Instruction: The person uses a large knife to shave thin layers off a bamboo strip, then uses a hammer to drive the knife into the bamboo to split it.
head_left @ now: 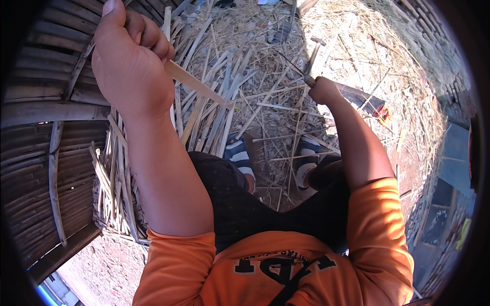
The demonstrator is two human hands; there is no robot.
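Raised at the upper left, my left hand [135, 64] is closed around a flat, pale bamboo strip [196, 84]. The strip slants down to the right, toward the middle. My right hand [325, 92] grips the handle of a knife [309, 80], whose thin dark blade points up and to the left, seen nearly edge-on. The strip and the blade are apart. Just beyond the knife handle lies a hammer [317, 42], its lower end overlapped by the knife in this view. Beside my right forearm a handsaw [378, 109] with a red-orange handle rests on the ground.
Many split bamboo strips [204, 115] lie heaped in front of my left foot [239, 155]. Another bundle [118, 188] stands by the slatted bamboo wall [35, 158] at the left. Straw and shavings [403, 66] cover the ground, sunlit on the right.
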